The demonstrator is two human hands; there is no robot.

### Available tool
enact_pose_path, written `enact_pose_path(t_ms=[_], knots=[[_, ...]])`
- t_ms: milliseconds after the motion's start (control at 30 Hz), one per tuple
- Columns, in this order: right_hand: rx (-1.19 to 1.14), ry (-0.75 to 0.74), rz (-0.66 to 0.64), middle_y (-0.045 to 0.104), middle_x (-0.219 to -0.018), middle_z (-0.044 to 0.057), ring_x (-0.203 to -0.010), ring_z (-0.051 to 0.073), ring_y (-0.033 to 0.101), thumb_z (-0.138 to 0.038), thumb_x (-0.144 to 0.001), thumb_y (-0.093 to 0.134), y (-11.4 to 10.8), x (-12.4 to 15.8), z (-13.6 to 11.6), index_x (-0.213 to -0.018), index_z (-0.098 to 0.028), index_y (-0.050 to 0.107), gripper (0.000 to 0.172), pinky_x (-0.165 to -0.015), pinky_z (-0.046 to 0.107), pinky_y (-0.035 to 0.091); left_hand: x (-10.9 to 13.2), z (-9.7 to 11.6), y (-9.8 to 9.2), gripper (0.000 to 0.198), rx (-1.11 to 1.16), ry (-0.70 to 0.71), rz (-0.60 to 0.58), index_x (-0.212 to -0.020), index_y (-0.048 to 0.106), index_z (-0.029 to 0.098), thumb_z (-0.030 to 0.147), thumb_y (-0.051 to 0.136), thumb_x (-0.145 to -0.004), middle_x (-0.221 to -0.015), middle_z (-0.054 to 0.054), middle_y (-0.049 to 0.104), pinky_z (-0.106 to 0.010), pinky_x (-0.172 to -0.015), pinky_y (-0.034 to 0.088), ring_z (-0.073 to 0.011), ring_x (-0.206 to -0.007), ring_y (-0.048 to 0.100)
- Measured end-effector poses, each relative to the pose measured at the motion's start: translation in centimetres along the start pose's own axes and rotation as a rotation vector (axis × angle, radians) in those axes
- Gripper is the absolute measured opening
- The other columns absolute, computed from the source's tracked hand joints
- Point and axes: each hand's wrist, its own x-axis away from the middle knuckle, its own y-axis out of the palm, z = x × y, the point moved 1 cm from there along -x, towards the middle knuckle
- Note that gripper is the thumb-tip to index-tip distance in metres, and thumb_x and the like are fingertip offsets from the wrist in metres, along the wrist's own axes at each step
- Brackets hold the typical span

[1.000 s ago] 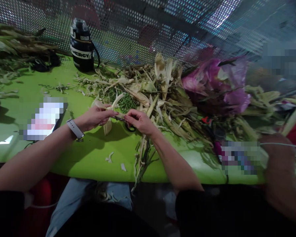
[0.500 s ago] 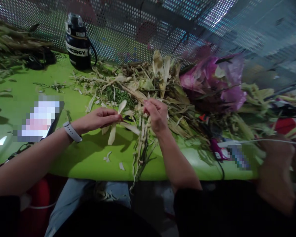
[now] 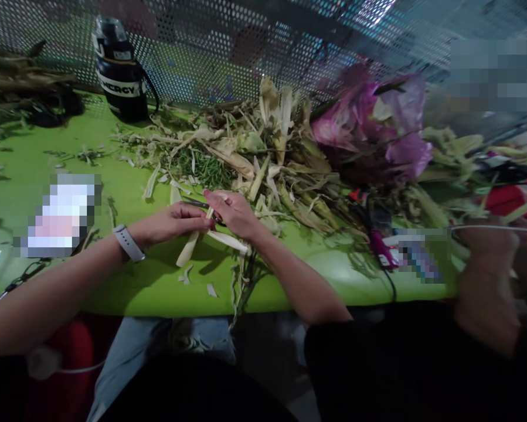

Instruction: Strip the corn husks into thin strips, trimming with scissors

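Pinching a pale husk strip (image 3: 187, 249) between thumb and fingertips, the left hand (image 3: 173, 221) is holding it low over the green table (image 3: 114, 281), near the front edge. The right hand (image 3: 235, 212) is gripping what looks like scissors (image 3: 195, 203), blades pointing left beside the strip, though blur is making that unsure. Behind both hands a heap of husks (image 3: 263, 152) is lying, with a black bottle (image 3: 119, 70) standing by the mesh wall and a purple bag (image 3: 369, 129) sitting further right.
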Motion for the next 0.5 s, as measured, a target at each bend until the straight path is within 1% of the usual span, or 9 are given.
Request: enact_pose_path(t_ms=[133,200,267,333,367,433,500], knots=[[-0.014,-0.005,0.030,0.042,-0.056,-0.003,-0.055,0.009,0.041,-0.074,-0.083,0.046,-0.1,-0.1,0.0,-0.057,-0.019,0.043,0.061,-0.055,0.025,0.033,0.0,-0.4,0.4,0.035,0.045,-0.012,-0.032,-0.068,0.061,0.014,0.044,0.060,-0.087,-0.057,0.004,0.040,-0.022,-0.048,0.024,-0.0077,-0.051,0.032],[-0.043,0.050,0.015,0.044,-0.055,-0.003,-0.054,0.009,0.042,-0.075,-0.082,0.046,-0.6,-0.2,0.0,-0.056,-0.019,0.045,0.063,-0.055,0.025,0.033,-0.2,-0.8,0.6,0.032,0.102,-0.006,0.003,-0.075,0.062,0.015,0.044,0.059,-0.088,-0.058,0.004,0.041,-0.021,-0.048,0.027,-0.0077,-0.051,0.034],[-0.082,0.138,-0.057,0.047,-0.054,-0.002,-0.053,0.009,0.044,-0.076,-0.084,0.041,-1.7,-0.3,0.1,-0.055,-0.018,0.049,0.066,-0.054,0.025,0.034,-0.4,-1.4,0.7,0.030,0.184,-0.003,0.091,-0.087,0.064,0.017,0.046,0.056,-0.090,-0.060,0.004,0.044,-0.021,-0.048,0.029,-0.0079,-0.051,0.036],[-0.104,0.211,-0.175,0.051,-0.054,0.000,-0.052,0.009,0.045,-0.074,-0.088,0.035,-2.9,-0.2,0.0,-0.058,-0.016,0.055,0.068,-0.053,0.025,0.033,-0.6,-1.8,0.6,0.032,0.267,-0.005,0.173,-0.094,0.065,0.017,0.047,0.054,-0.091,-0.063,0.003,0.048,-0.020,-0.047,0.030,-0.0081,-0.052,0.039],[-0.104,0.229,-0.229,0.054,-0.057,0.000,-0.053,0.009,0.046,-0.071,-0.089,0.037,-3.5,-0.2,-0.1,-0.062,-0.015,0.059,0.065,-0.054,0.025,0.033,-0.6,-1.9,0.5,0.032,0.300,-0.006,0.200,-0.096,0.065,0.017,0.047,0.054,-0.091,-0.065,0.002,0.050,-0.020,-0.047,0.031,-0.0082,-0.052,0.041],[-0.074,0.229,-0.336,0.059,-0.064,0.001,-0.057,0.009,0.049,-0.061,-0.089,0.050,-4.3,0.0,-0.5,-0.069,-0.015,0.063,0.053,-0.057,0.025,0.035,-0.6,-1.8,0.4,0.032,0.320,0.001,0.225,-0.096,0.066,0.016,0.046,0.056,-0.090,-0.067,0.001,0.052,-0.020,-0.048,0.032,-0.0083,-0.054,0.044],[-0.047,0.205,-0.446,0.062,-0.067,0.001,-0.060,0.010,0.052,-0.050,-0.086,0.061,-4.6,0.1,-0.8,-0.072,-0.014,0.064,0.039,-0.060,0.025,0.038,-0.5,-1.5,0.3,0.029,0.265,0.017,0.233,-0.094,0.066,0.016,0.044,0.060,-0.088,-0.067,0.001,0.053,-0.020,-0.047,0.032,-0.0080,-0.053,0.044]])
